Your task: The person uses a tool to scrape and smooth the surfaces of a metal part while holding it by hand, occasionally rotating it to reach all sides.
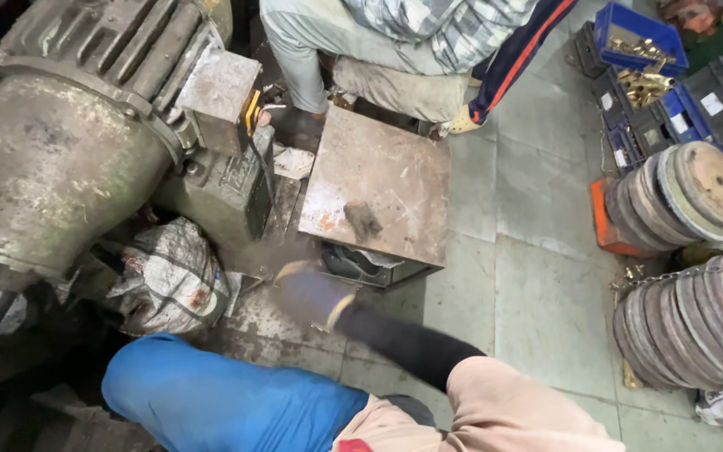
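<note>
The person's gloved right hand point(311, 295), too blurred to tell its grip, reaches toward the rusty metal box point(378, 192) on the floor beside the big motor point(69, 159), and next probably needs to slow and touch it.

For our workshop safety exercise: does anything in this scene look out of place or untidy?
Yes. Small brass parts lie loose on the floor tiles beside the stacked discs, outside the blue crates that hold the others.
</note>
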